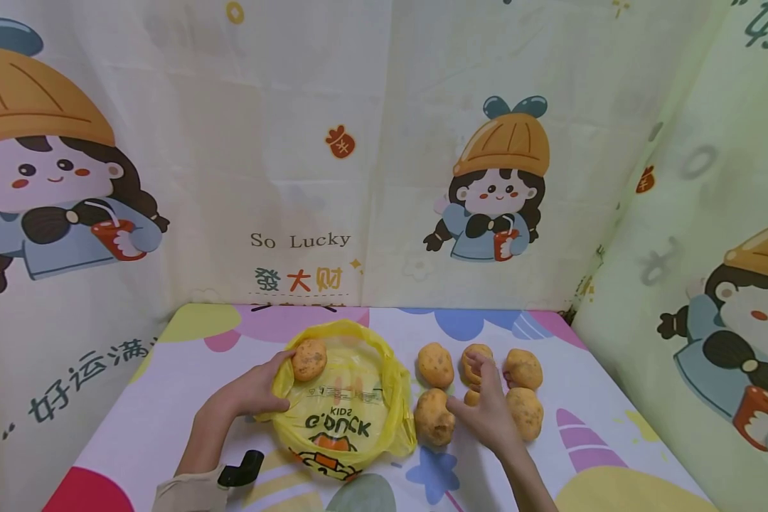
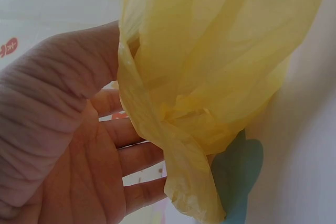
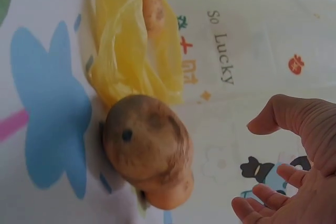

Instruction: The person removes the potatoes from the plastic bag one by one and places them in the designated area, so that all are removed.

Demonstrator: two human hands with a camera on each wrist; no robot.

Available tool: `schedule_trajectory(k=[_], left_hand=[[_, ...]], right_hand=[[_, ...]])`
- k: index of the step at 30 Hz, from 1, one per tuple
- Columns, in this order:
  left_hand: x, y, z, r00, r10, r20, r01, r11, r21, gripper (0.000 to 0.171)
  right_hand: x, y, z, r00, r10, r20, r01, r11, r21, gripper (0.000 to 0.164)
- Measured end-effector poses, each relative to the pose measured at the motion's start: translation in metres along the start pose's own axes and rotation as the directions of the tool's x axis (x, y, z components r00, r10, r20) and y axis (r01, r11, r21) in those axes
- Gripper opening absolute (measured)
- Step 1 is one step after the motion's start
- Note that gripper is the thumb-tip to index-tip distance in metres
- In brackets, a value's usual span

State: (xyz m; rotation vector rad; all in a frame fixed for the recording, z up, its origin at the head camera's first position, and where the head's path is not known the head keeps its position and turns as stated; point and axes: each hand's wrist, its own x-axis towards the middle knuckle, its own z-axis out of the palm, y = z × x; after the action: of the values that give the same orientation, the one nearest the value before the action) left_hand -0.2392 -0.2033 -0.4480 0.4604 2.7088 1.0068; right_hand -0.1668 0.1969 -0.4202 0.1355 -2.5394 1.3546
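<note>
A yellow plastic bag [image 1: 393, 384] with printed lettering stands with its mouth spread wide. Inside the mouth, against the far left wall, is a potato [image 1: 309, 359], also visible in the right wrist view. My left hand [image 1: 256, 390] touches the bag's left side; in the left wrist view its fingers [image 2: 142, 158] are fairly straight and pass behind the plastic, hiding their tips and the thumb. My right hand [image 1: 486, 409] hovers over several potatoes [image 1: 434, 417] to the right of the bag, fingers spread and holding nothing. It partly covers a middle potato [image 1: 472, 397].
The potatoes sit close together, including a far-right potato [image 1: 523, 368] and a near-right potato [image 1: 525, 414]. A patterned cloth [image 1: 185, 398] covers the table. Printed curtains [image 1: 390, 178] hang at the back and both sides. A black strap piece [image 1: 242, 469] is at my left wrist.
</note>
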Motion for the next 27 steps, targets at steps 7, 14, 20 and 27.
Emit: schedule_trajectory(k=[7,14,20,27], left_hand=[[0.001,-0.001,0.0,1.0,-0.011,0.001,0.011,1.0,-0.003,0.098],[0.001,-0.002,0.001,1.0,0.012,0.0,-0.012,1.0,-0.005,0.098],[0.0,-0.002,-0.001,1.0,0.017,0.004,-0.017,1.0,-0.009,0.098],[0.0,-0.003,0.0,0.999,0.033,0.0,-0.033,0.999,0.002,0.098]], right_hand=[[0.003,-0.009,0.017,0.999,-0.033,0.021,0.032,0.998,0.051,0.079],[0.005,-0.016,0.034,0.998,-0.034,0.051,0.028,0.994,0.105,0.08],[0.009,-0.021,0.049,0.995,-0.078,0.068,0.068,0.988,0.14,0.077],[0.014,-0.027,0.067,0.993,-0.076,0.096,0.059,0.985,0.164,0.074]])
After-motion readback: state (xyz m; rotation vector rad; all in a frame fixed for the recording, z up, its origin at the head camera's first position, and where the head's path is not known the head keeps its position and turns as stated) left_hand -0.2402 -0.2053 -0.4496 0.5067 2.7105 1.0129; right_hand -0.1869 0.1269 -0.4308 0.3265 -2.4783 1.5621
